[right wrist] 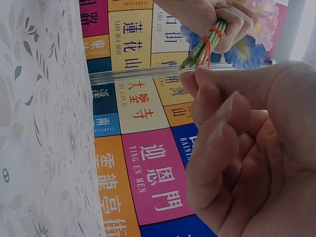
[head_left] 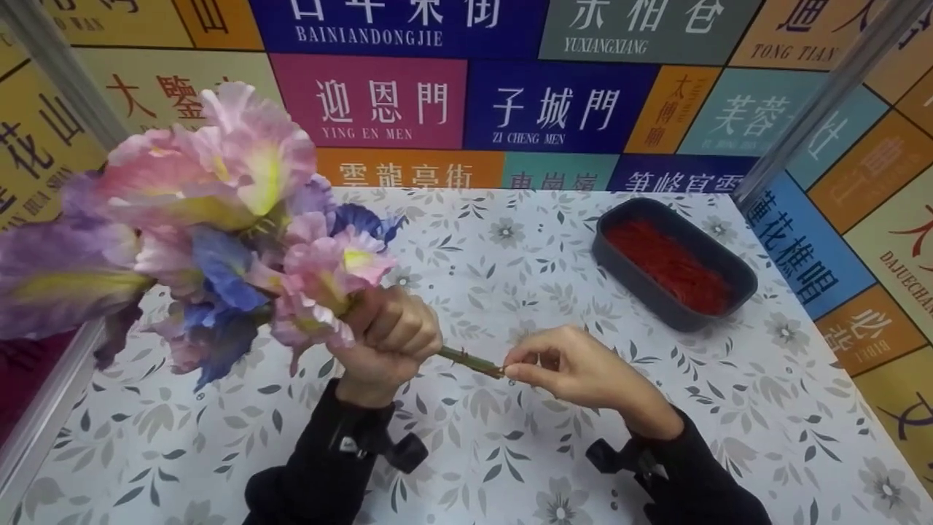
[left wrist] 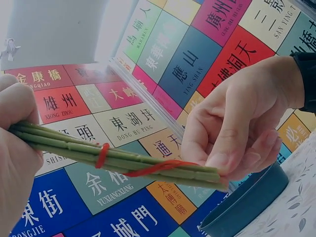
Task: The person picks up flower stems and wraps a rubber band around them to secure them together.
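Note:
My left hand [head_left: 386, 343] grips a bunch of artificial flowers [head_left: 211, 219] by its green stems [left wrist: 123, 163], with pink, purple and blue blooms raised to the left. A red rubber band [left wrist: 148, 168] loops around the stems; one turn sits near my left hand [left wrist: 15, 163] and a strand stretches toward the stem ends. My right hand [head_left: 539, 361] pinches that strand at the stem tips [head_left: 496, 370]. In the right wrist view the stems [right wrist: 205, 44] and red band [right wrist: 207, 47] show beyond the right fingers [right wrist: 217, 123].
A dark oblong tray [head_left: 634, 281] of red rubber bands [head_left: 670, 266] sits on the floral tablecloth [head_left: 474, 240] at the right rear. Colourful sign panels wall the table on the back and sides, with metal posts [head_left: 816, 95] at the corners.

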{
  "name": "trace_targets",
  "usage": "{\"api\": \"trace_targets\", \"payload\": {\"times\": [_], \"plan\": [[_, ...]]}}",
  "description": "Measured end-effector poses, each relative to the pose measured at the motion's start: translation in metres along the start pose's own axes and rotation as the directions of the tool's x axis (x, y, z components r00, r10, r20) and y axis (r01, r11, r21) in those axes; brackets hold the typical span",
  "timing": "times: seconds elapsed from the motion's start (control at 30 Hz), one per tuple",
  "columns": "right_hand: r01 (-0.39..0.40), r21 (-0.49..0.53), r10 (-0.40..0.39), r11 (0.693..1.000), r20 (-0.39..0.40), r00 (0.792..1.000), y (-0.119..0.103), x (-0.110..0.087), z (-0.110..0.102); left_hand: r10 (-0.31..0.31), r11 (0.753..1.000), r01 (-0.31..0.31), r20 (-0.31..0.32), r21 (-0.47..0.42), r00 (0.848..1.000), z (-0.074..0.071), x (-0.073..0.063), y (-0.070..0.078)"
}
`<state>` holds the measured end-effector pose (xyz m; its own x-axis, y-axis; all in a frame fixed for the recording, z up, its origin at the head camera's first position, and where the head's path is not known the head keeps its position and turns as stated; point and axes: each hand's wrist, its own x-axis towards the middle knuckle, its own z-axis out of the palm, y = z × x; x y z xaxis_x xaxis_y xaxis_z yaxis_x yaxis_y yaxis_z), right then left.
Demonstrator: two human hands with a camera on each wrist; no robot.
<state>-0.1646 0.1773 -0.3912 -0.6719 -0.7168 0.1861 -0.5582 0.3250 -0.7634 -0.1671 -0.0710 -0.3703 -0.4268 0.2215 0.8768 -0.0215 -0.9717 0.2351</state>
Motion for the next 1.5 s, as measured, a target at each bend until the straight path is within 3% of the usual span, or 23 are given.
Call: {"api": "trace_targets", "payload": {"times": [0.17,0.4,0.63,0.83,1.03,1.27,1.5], "plan": [[0.041,0.025,-0.042,0.999,0.045,0.998,0.006,0.002,0.003,-0.031,0.998,0.031,0.001,-0.052,1.000,0.001,-0.001,-0.004],[0.085,0.039,-0.086,0.996,0.021,0.996,0.009,0.005,0.004,-0.009,0.998,0.008,-0.011,-0.068,1.000,0.001,-0.001,-0.003],[0.146,0.013,-0.146,0.989,0.035,0.989,0.011,0.006,0.007,-0.038,0.996,0.039,0.014,-0.086,0.999,-0.002,0.001,0.000],[0.129,-0.035,-0.127,0.991,0.061,0.990,0.010,0.006,0.007,-0.024,0.996,0.027,0.027,-0.085,0.999,-0.002,0.001,0.000],[0.130,-0.035,-0.129,0.991,0.023,0.991,0.010,0.008,0.009,-0.022,0.997,0.024,0.028,-0.075,0.999,-0.001,0.001,0.001],[0.262,-0.108,-0.270,0.959,-0.071,0.960,0.011,0.011,0.013,-0.050,0.998,0.051,0.023,-0.048,0.998,0.002,0.001,0.006],[0.350,-0.173,-0.370,0.921,-0.097,0.924,0.009,0.011,0.013,-0.105,0.990,0.106,0.019,-0.090,0.994,0.001,-0.001,0.000]]}}
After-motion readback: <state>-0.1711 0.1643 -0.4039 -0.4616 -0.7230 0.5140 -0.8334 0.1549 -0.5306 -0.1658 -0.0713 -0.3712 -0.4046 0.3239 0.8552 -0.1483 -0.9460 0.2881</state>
